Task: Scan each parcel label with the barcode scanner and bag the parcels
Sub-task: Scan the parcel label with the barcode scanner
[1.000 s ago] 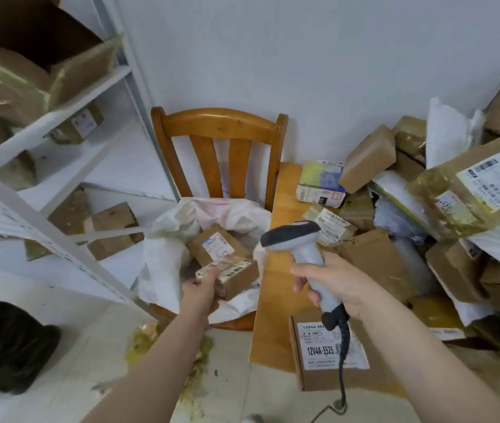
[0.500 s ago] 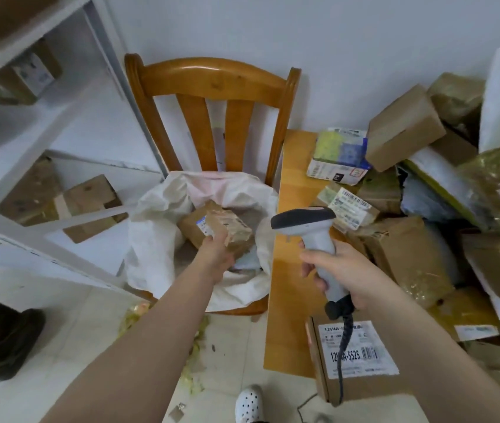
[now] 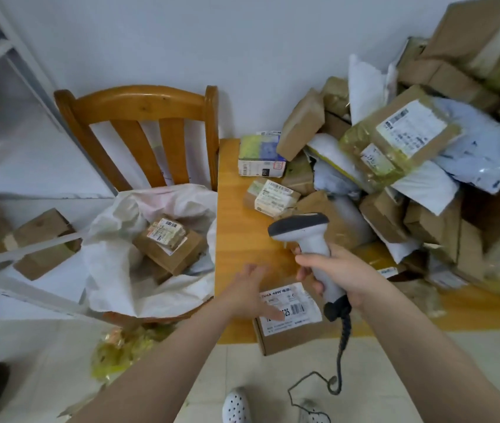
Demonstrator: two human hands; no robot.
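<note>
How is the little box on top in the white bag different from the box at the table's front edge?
The bagged box lies inside the white bag atop another parcel; the table box lies on the table, poking over its edge. No hand touches the bagged box; the left hand is spread over the table box. Both are brown cardboard with white barcode labels.

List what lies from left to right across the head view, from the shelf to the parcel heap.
cardboard box → white bag → left hand → scanner, gripped by the right hand → parcel heap
</note>
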